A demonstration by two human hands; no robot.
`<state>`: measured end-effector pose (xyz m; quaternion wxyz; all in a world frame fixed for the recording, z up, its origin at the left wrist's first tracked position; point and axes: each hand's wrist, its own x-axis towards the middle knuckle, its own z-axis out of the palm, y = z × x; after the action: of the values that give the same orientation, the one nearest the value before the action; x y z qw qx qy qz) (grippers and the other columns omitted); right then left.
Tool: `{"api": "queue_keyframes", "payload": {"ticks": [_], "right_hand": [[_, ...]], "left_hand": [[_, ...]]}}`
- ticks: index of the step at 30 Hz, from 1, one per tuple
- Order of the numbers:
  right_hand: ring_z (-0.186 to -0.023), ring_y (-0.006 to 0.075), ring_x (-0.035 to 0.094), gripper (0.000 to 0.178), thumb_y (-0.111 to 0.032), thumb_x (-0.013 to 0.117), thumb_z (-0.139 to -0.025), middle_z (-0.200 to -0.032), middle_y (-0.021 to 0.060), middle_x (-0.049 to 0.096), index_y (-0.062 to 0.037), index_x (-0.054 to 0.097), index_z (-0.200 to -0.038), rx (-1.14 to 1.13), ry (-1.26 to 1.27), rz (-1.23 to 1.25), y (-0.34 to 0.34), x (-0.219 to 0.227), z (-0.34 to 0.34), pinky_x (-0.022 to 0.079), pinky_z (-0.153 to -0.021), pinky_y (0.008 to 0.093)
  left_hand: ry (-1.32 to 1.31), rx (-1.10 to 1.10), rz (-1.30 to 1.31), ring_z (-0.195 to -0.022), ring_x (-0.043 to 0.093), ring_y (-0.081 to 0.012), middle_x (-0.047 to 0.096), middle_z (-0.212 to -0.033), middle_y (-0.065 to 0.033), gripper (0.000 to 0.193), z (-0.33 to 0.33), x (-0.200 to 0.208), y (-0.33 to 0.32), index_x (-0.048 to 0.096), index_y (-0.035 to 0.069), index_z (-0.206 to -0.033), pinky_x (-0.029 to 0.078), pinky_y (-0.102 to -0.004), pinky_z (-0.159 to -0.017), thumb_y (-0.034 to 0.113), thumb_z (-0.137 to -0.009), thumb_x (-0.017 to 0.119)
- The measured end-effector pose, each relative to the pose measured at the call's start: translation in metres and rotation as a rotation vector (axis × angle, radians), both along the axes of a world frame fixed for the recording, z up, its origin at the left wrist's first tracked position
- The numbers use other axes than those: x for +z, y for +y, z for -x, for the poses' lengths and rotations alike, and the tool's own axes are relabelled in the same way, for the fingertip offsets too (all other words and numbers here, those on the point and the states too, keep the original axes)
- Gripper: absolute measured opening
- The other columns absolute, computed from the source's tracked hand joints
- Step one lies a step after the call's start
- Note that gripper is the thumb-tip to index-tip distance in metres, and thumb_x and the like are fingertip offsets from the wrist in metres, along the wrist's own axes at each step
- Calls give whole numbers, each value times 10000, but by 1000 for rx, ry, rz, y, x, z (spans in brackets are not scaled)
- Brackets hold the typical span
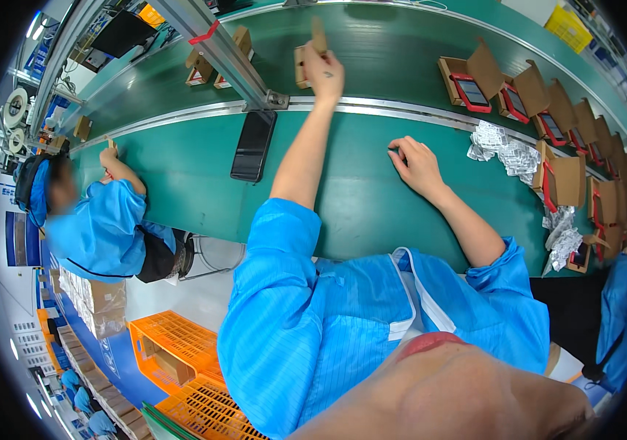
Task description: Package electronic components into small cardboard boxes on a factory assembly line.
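My left hand [323,76] reaches to the far side of the bench, its fingers closed on a small brown cardboard box [301,67]. The box's raised flap [318,35] stands up behind the fingers, slightly blurred. Above the green bench top [357,205], my right hand [417,166] hovers or rests with bent fingers, thumb and forefinger a little apart. I see nothing held in it; a dark patch between its fingertips looks like shadow. A black smartphone [253,147] lies to the left of my left forearm.
Open cardboard boxes with red-edged devices [470,93] line the far right side. Crumpled printed sheets [507,150] lie beside them. A metal post [218,51] rises at the bench rail. To the left, a co-worker in blue [108,227] works; orange crates [174,345] stand below.
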<state>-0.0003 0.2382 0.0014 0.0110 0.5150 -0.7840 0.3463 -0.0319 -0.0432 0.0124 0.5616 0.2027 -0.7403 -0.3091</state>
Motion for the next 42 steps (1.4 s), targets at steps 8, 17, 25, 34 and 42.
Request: {"api": "queue_keyframes", "payload": {"ticks": [8,17,25,34,42], "right_hand": [[-752,285,613,342,-296,619,-867,-866,158,609,19,550,-982,-318,5,267,-45,1,45,482,-740,408],[-832,427,633,405,-299,562,-816,-845,264,647,72,553,-977,-543,-51,12,-128,41,92,507,-744,489],[-899,420,620,515,-287,583,-783,-911,278,637,89,467,-1114,-610,-129,86,-127,18,105,509,-806,446],[-983,339,596,343,-92,560,-765,-1122,193,581,4,500,-1089,-209,607,134,-125,38,67,511,-821,391],[-953,380,586,270,-113,542,-804,-953,211,629,-46,565,-1064,-325,173,279,-119,57,64,504,-742,437]], "left_hand": [[114,-159,-193,-851,626,-229,615,-953,-164,244,-20,15,55,605,-45,-1028,503,-297,-716,150,-882,594],[-53,-282,-205,-733,616,-190,648,-974,-150,233,-11,-28,54,659,0,-1035,483,-289,-661,148,-866,597],[-88,-186,-135,-852,602,-275,617,-995,-192,248,-12,-24,57,643,-20,-1036,472,-345,-775,129,-855,564],[192,-942,-1081,-1138,510,-200,479,-1277,-102,379,-8,-9,69,401,42,-1277,480,-360,-900,296,-996,380],[389,-1045,-1350,-1131,510,-346,509,-1237,-157,437,-22,-30,34,377,83,-1319,458,-547,-905,357,-1009,235]]}}
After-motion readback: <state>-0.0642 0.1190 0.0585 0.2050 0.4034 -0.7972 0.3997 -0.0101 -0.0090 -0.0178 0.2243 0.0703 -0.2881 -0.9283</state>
